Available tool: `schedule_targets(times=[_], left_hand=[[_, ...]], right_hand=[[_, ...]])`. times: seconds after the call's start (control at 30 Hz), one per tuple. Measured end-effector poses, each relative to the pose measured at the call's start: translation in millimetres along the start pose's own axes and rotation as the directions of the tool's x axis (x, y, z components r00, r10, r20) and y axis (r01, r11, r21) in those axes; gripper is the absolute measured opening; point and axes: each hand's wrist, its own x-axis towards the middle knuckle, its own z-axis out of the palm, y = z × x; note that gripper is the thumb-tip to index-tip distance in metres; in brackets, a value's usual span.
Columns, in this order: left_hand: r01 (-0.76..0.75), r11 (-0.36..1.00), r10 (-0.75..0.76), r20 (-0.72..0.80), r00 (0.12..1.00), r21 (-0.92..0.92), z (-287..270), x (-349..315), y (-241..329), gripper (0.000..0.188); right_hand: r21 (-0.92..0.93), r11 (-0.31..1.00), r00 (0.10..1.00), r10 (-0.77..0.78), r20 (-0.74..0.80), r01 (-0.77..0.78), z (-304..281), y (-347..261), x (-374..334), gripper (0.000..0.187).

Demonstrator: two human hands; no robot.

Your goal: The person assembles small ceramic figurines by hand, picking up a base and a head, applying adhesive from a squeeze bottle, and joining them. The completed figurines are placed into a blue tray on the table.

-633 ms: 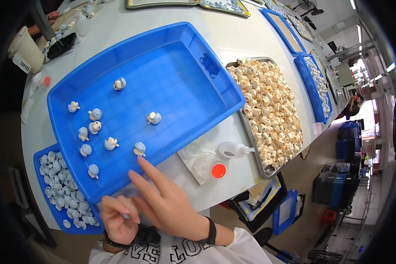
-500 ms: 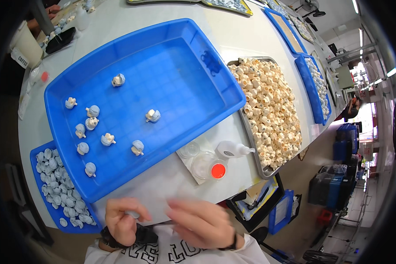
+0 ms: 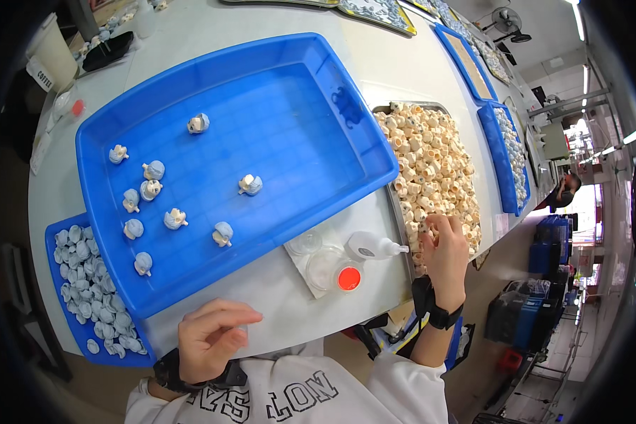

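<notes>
My left hand [image 3: 212, 340] is in front of the table's near edge, thumb and fingers closed in a pinch. Between them shows a sliver of a small pale blue piece [image 3: 243, 328], mostly hidden. My right hand [image 3: 446, 258] reaches over the near part of a metal tray heaped with small hollow cream pieces [image 3: 431, 169]. Its fingers are curled down, their tips among the pieces; what they pinch is hidden. In a large blue tub [image 3: 283, 134] lie several cream pieces with light blue caps [image 3: 177, 219], spaced apart.
A smaller blue bin holds loose light blue caps [image 3: 88, 283] at the left. Between tub and metal tray are a white squeeze bottle [image 3: 371, 246], a round red-topped container [image 3: 348, 278] and clear dishes [image 3: 307, 242]. More filled trays [image 3: 505, 152] stand far right.
My right hand has gone from beside my left hand, rightward and away from me, to the tray of cream pieces. My left hand has stayed near its place, turning slightly.
</notes>
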Motion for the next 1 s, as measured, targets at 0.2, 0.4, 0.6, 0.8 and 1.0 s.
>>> schedule_targets(times=[0.2,0.4,0.6,0.8,1.0], left_hand=[[0.11,0.984,-0.111,0.002,0.994,-0.142,4,1,8,0.029],[0.157,0.943,-0.16,0.016,0.987,-0.292,0,-1,1,0.027],[0.181,0.897,-0.162,0.08,0.984,-0.404,-3,-3,-3,0.024],[0.069,0.826,-0.03,0.077,0.997,-0.559,2,-3,-12,0.024],[0.063,0.836,-0.001,0.114,0.993,-0.545,1,-6,-13,0.034]], right_hand=[[-0.052,0.992,0.992,-0.118,-0.037,0.116,-3,5,-1,0.024],[0.064,0.995,0.981,-0.07,-0.183,0.083,-13,12,-16,0.02],[0.516,0.765,0.902,-0.193,-0.387,0.385,-35,-68,-82,0.017],[0.782,0.42,0.843,-0.482,-0.237,0.46,10,-151,-95,0.037],[0.766,0.45,0.87,-0.4,-0.287,0.459,16,-159,-100,0.041]])
